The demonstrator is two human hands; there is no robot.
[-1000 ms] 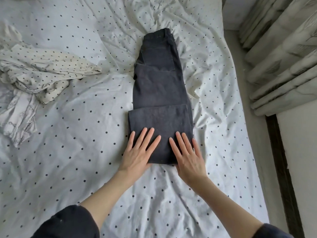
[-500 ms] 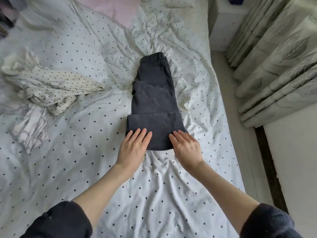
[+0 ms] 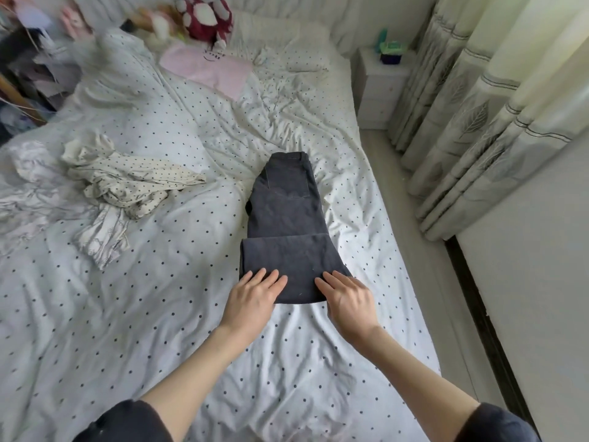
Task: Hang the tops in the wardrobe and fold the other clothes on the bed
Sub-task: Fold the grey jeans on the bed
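Here dark trousers (image 3: 287, 218) lie flat on bed (image 3: 159, 314), right of middle, waistband at far end, leg part folded up over near half. Left hand (image 3: 251, 301) rests on near left corner of fold, fingers straight and together, grasping nothing. Right hand (image 3: 347, 301) lies on near right corner, fingers slightly bent, flat on cloth, also released. Crumpled dotted garment (image 3: 127, 183) lies well apart at left. Pink pillow (image 3: 207, 70) at far end. White nightstand (image 3: 379, 87) beside bed; curtains (image 3: 478, 106) at right.
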